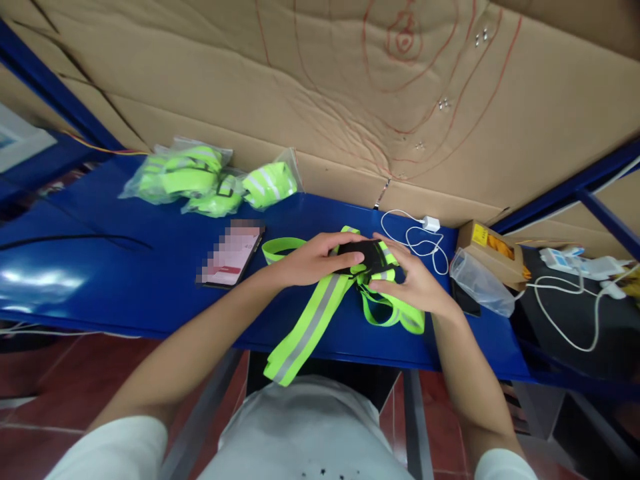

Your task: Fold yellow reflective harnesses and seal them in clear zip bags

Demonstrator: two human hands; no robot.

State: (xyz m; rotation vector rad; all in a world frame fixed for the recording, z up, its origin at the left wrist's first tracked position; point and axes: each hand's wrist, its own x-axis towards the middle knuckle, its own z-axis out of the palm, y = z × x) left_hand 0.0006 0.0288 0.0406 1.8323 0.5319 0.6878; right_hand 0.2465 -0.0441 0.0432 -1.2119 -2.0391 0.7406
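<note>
so the neon strap (315,323) is sitting between both hands over the front of the blue table (150,267), with one tail hanging past the edge, probably because it's too long to fit in the grip. the left hand (317,259) is pinching the black piece (373,255) on it, thumb on top and fingers going underneath, i'm guessing to keep it steady. the right hand (413,283) is curving around the bunched side, thumb spread apart from the fingers, but i can't tell if they're actually pinching, since the strap is covering the fingertips. loops are overlapping there too, so i can't trace how it's running. the phone (237,260) is lying off to the left, maybe to leave working room, its screen partly pixelated. bagged straps (180,177) are resting against the cardboard (325,160), plastic blurring the count. right side: a white cable (410,237) is coiling near an open box (473,240), contents hard to make out.
</note>
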